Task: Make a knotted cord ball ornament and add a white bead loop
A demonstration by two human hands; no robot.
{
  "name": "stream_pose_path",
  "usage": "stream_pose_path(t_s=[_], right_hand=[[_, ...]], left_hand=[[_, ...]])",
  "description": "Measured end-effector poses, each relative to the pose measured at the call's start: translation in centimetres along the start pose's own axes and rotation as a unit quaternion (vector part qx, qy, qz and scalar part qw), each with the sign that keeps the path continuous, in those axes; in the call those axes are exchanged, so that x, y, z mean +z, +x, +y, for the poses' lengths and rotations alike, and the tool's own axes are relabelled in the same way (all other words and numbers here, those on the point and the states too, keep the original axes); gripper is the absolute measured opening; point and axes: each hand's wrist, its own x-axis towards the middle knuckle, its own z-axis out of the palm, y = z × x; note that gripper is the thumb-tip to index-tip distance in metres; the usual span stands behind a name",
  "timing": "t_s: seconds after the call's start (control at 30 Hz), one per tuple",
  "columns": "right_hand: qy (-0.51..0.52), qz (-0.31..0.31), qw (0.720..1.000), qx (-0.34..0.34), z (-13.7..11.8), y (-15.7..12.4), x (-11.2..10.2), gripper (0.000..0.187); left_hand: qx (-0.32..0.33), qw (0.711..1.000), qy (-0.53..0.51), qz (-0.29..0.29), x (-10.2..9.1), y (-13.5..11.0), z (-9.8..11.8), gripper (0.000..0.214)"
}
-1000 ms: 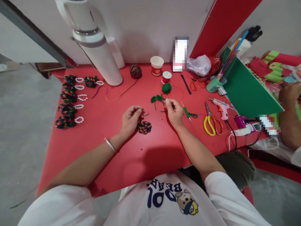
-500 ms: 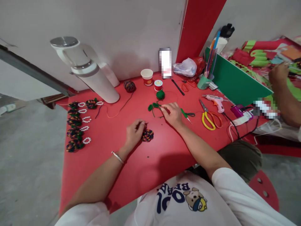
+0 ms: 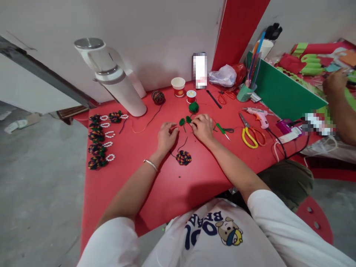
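Observation:
My right hand (image 3: 203, 128) pinches a small green crocheted leaf piece (image 3: 188, 119) with its thumb and fingertips; a second leaf lobe (image 3: 181, 122) and short yarn tails show to the left of them. Just left of those leaves, my left hand (image 3: 167, 137) hovers low over the table with thumb and fingers apart and nothing visible between them. Below and between both hands lies a round multicoloured crocheted piece (image 3: 184, 158), its dark yarn tails loose on the red tabletop. A green yarn ball (image 3: 194, 107) sits behind the leaves.
At left are several finished crocheted pieces (image 3: 96, 149) with bead loops and a tall white tumbler (image 3: 122, 89). A multicoloured yarn ball (image 3: 158, 97) and paper cup (image 3: 178, 87) stand behind. Rightward lie a crochet hook (image 3: 222, 130), scissors (image 3: 249, 133) and pink glue gun (image 3: 258, 115). Another person's hand (image 3: 335, 85) is beyond the green divider (image 3: 289, 92).
My left hand has let go of the multicoloured crocheted piece and moved up toward the green leaves. My right hand stays at the leaves. The whole view has shifted slightly.

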Motion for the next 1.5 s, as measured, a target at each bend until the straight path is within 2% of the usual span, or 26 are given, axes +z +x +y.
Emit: stream_pose_path(t_s=[0.17, 0.27, 0.37, 0.53, 0.73, 0.87, 1.0, 1.1, 1.17, 1.23, 1.33, 1.4, 1.5], right_hand=[[0.031, -0.006, 0.999, 0.006, 0.3, -0.6, -0.7, 0.015], [0.039, -0.003, 0.999, 0.008, 0.4, -0.7, -0.9, 0.033], [0.036, -0.025, 0.999, -0.015, 0.4, -0.5, -0.8, 0.047], [0.028, -0.050, 0.998, -0.022, 0.5, -0.3, -0.5, 0.039], [0.043, -0.033, 0.998, -0.017, 1.6, -0.8, -1.2, 0.023], [0.059, 0.001, 0.998, 0.029, 3.2, -0.6, -1.5, 0.017], [0.100, 0.091, 0.983, 0.124, 5.1, 0.0, -1.4, 0.021], [0.114, 0.151, 0.969, 0.158, 5.6, 0.2, -1.9, 0.033], [0.087, 0.177, 0.967, 0.160, 5.0, 0.1, -2.6, 0.052], [0.061, 0.179, 0.973, 0.131, 3.7, -0.3, -3.4, 0.062], [0.069, 0.146, 0.987, 0.026, 1.6, -1.1, -4.2, 0.052], [0.115, 0.087, 0.988, -0.055, 0.5, -1.5, -3.9, 0.046], [0.209, -0.033, 0.969, -0.129, -0.4, -1.9, -2.8, 0.046]], left_hand=[[0.108, 0.990, 0.016, -0.086, 2.1, 3.1, 0.0, 0.043], [0.108, 0.986, 0.040, -0.119, 2.9, 4.0, -0.1, 0.050], [0.107, 0.984, 0.075, -0.121, 3.0, 4.0, 0.1, 0.047], [0.151, 0.972, 0.120, -0.137, 2.8, 3.4, 0.7, 0.036], [0.158, 0.970, 0.125, -0.136, 2.6, 3.2, 1.1, 0.026], [0.140, 0.978, 0.091, -0.123, 2.6, 3.3, 1.0, 0.019], [0.113, 0.988, 0.032, -0.095, 2.7, 3.6, 0.6, 0.015], [0.073, 0.996, -0.028, -0.047, 2.6, 3.7, 0.3, 0.013], [0.049, 0.996, -0.066, -0.019, 2.5, 3.6, 0.2, 0.010], [0.015, 0.994, -0.110, -0.009, 2.3, 3.2, 0.1, 0.011], [-0.049, 0.983, -0.177, -0.004, 1.9, 2.1, 0.2, 0.020], [-0.055, 0.980, -0.191, 0.007, 1.5, 1.0, 0.3, 0.023], [-0.008, 0.985, -0.170, 0.008, 0.8, -0.9, 0.7, 0.018]])
